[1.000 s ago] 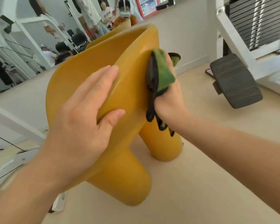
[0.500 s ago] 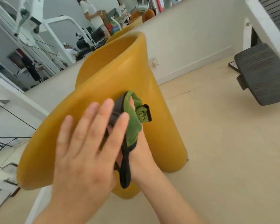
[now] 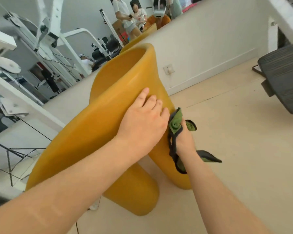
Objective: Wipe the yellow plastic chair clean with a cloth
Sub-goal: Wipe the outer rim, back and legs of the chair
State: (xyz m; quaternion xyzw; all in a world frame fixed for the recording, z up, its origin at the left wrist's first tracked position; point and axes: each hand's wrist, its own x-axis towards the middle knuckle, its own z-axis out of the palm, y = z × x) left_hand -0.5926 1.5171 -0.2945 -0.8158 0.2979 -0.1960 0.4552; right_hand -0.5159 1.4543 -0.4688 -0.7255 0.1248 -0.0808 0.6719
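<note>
The yellow plastic chair (image 3: 98, 132) fills the middle of the head view, tilted, with its thick rounded legs on the floor. My left hand (image 3: 142, 122) lies flat on the chair's curved outer shell, fingers spread and pressing it. My right hand (image 3: 183, 141) is just right of it, low against the chair's right leg, closed around a green cloth with dark edging (image 3: 175, 125). Part of the cloth bunches above my fingers and a corner hangs out by my wrist. The fingers of the right hand are mostly hidden behind the cloth and the chair.
A large wall mirror (image 3: 57, 48) at the left and back reflects gym frames and people. A white low wall with a socket (image 3: 168, 69) stands behind the chair. A black ribbed footplate (image 3: 284, 78) of a white machine is at the right. Beige floor (image 3: 235, 149) lies around.
My right hand has slid the cloth down and rightward from the chair's upper edge to its leg. My left hand shifted across the shell. The camera view has swung and pulled back.
</note>
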